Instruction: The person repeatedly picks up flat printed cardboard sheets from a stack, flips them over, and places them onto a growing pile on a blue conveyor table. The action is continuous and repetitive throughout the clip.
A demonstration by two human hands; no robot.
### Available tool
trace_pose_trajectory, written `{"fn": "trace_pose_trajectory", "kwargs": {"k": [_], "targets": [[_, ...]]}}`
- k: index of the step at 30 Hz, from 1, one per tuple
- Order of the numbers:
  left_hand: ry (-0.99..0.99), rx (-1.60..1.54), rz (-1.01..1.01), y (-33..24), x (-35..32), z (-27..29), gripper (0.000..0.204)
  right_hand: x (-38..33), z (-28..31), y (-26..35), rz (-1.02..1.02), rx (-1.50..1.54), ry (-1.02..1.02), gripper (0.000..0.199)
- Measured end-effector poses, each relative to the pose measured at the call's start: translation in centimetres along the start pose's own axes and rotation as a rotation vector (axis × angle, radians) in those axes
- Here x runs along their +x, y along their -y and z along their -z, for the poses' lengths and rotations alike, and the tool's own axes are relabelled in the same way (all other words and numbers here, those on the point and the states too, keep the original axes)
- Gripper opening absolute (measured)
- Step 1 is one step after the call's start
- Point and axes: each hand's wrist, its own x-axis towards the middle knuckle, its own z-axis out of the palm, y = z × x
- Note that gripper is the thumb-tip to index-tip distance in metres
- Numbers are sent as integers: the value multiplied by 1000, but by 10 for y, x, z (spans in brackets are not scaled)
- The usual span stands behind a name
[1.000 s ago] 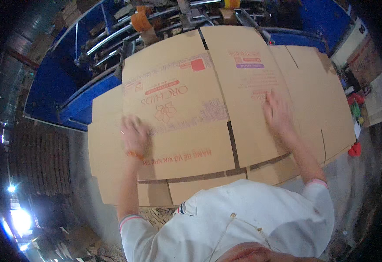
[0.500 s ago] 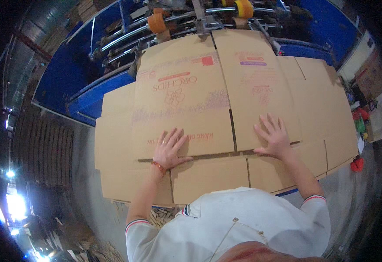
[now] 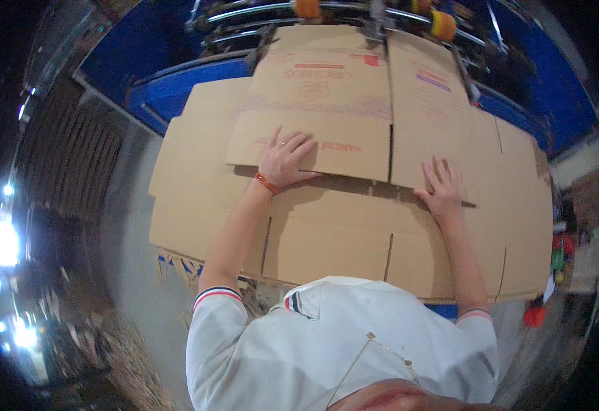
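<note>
Printed sheet: a flat cardboard blank lies on top of wider plain cardboard, its far end beneath the rollers.
Lettering on the sheet: upside down from the wearer's side; one red line runs near the close edge, partly covered by the fingers, and a larger red word-line sits farther up, soft with blur.
Flower mark: a red line drawing on the left panel, under a short red bar.
Colour blocks: a red square near the dark slot between panels; a purple bar on the right panel, with small faint red print around it.
Pattern band: mottled purple across the left panel.
Left hand: laid flat, fingers spread at the sheet's near edge, clasping nothing; ring and orange-red bracelet worn.
Right hand: fingers fanned on the right panel's near edge, not gripping.
Machine: blue frame, with an orange roller and a yellow roller.
Shirt: white, striped cuffs.
</note>
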Motion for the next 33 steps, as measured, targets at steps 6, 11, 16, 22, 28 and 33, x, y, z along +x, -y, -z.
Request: {"fn": "trace_pose_trajectory", "kwargs": {"k": [6,11,16,22,28,33], "targets": [[-2,-127,-74,12,14,-17,74,4,-14,-20,67,-56,-85,76],[91,-6,-22,53,59,-34,77,73,-33,-45,148,-66,-123,67],[88,273,255,61,119,-31,75,145,-57,-67,-178,-325,-81,67],[-267,31,370,171,28,-23,73,145,-97,-82,-326,-213,-405,67],[-71,970,1616,261,-166,55,57,124,-92,-83,-277,-271,-277,51],[293,221,1774,254,-193,134,67,121,-74,-76,-167,-215,-329,46]]}}
